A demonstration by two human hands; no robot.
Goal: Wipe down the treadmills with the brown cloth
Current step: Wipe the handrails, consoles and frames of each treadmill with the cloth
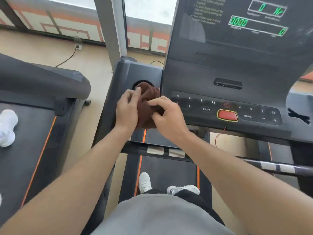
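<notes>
The brown cloth (147,106) hides most of the cup holder (136,84); console text (207,12) is blurred.

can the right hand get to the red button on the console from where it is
Probably yes: the right hand grips the brown cloth just left of the red button, with only flat console panel between them.

Both hands (127,111) (167,116) together, fingers (157,102) curled.
</notes>
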